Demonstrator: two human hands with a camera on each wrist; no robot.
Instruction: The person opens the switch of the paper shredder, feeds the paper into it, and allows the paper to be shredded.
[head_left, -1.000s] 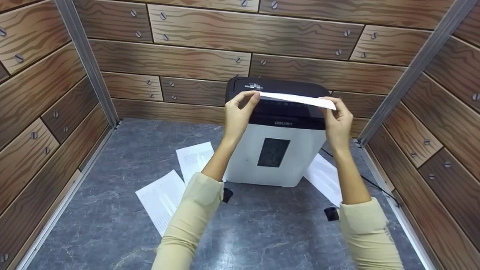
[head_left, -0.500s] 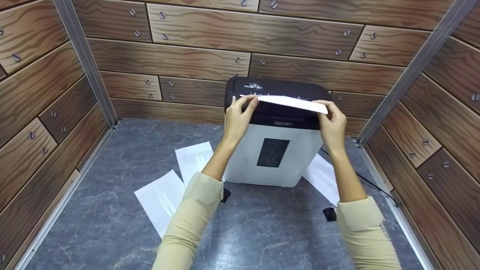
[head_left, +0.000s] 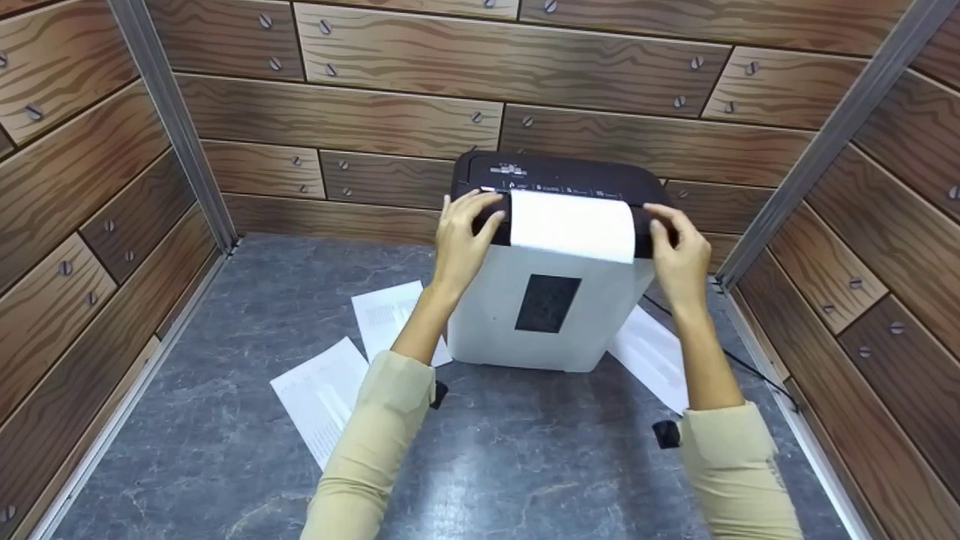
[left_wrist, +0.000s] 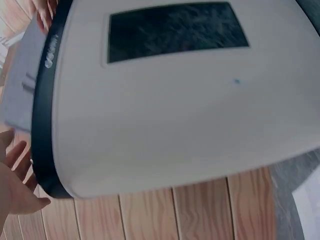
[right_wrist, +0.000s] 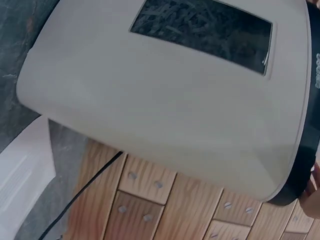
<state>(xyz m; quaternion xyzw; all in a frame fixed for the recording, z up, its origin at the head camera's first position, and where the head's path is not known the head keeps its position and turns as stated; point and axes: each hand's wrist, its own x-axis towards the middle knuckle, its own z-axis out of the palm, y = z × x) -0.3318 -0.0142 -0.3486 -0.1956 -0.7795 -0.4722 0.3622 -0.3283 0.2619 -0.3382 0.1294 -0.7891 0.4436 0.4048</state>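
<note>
A paper shredder [head_left: 486, 307] with a pale body and a black top stands on the floor. A white sheet of paper [head_left: 574, 226] rises from the middle of the top and drapes forward over the front edge. My left hand [head_left: 460, 246] is at the top's left front corner, its fingers loosely bent and apart from the sheet. At the opposite corner is my right hand [head_left: 682, 264], fingertips right by the black edge and clear of the paper. The left wrist view shows the left hand's spread fingers [left_wrist: 19, 162]. Shredded strips show through the window [right_wrist: 200, 32].
Two printed sheets [head_left: 319, 401] [head_left: 390, 315] lie on the grey marbled surface to the left. Another paper sheet [head_left: 651, 358] lies to the right, partly behind the shredder. A black cord [head_left: 757, 373] runs toward the right wall. Wood-patterned walls [head_left: 390, 112] enclose the space.
The sheet has left my fingers and now hangs forward over the shredder's front. Both hands have let go and moved apart to the top's corners.
</note>
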